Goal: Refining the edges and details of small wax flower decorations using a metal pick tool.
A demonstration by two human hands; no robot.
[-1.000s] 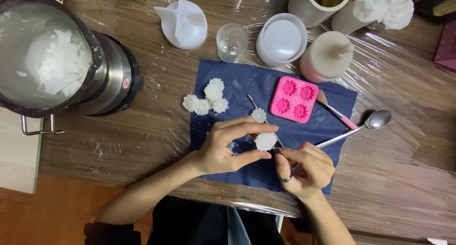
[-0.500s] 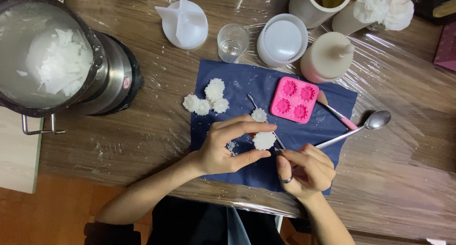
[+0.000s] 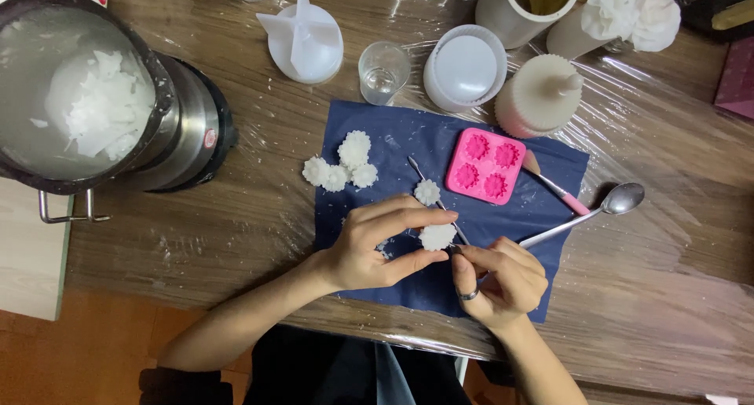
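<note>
Head view: I see left hand (image 3: 369, 248) fingers pinching wax flower (image 3: 437, 236) by edges; right hand (image 3: 503, 279) closed on thin tool. Looks light, brittle, I think.

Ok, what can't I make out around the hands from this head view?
- Head view: the tip of the thin metal tool is hidden behind the white flower piece and the right hand.
- The underside of the flower piece is covered by the left hand.
- The spoon handle's end is hidden under the right hand.
- The metal pot is cut off by the left edge.
</note>
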